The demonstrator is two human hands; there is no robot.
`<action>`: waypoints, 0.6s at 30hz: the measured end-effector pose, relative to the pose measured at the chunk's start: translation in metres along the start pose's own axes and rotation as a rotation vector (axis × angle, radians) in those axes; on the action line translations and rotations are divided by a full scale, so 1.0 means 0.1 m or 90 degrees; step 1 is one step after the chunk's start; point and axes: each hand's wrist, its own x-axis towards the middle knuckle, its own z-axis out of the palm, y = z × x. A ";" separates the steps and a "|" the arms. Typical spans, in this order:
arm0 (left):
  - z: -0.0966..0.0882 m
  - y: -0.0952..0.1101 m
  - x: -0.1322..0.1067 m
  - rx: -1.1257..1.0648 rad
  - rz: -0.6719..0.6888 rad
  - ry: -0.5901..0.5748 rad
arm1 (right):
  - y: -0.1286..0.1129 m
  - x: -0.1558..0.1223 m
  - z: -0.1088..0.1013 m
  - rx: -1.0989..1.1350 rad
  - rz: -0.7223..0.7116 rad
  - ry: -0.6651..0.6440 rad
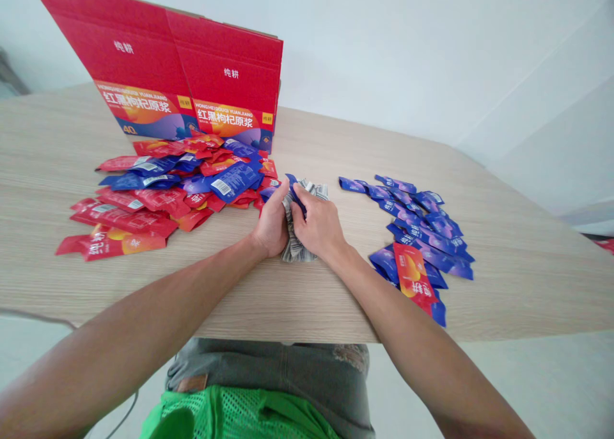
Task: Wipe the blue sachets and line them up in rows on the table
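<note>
Above the middle of the table, my two hands come together around a blue pouch (298,201) and a crumpled grey-and-white striped cloth (298,252). My left hand (272,226) is closed on the pouch's left side, its thumb pointing up. From the right, my right hand (317,223) is closed with the cloth bunched under and behind its fingers, pressed against the pouch. Most of the pouch is hidden. Just left of my hands lies a mixed heap of red and blue pouches (163,199).
Overlapping blue pouches (434,224) lie on the right of the wooden table (283,311), with a red pouch (413,272) on top. A red cardboard box (177,61) stands open behind the left heap, near the wall. The table's front edge is close to my body.
</note>
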 end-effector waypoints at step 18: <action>0.11 0.00 -0.07 -0.025 -0.038 -0.021 | 0.10 0.03 0.02 0.095 -0.006 0.109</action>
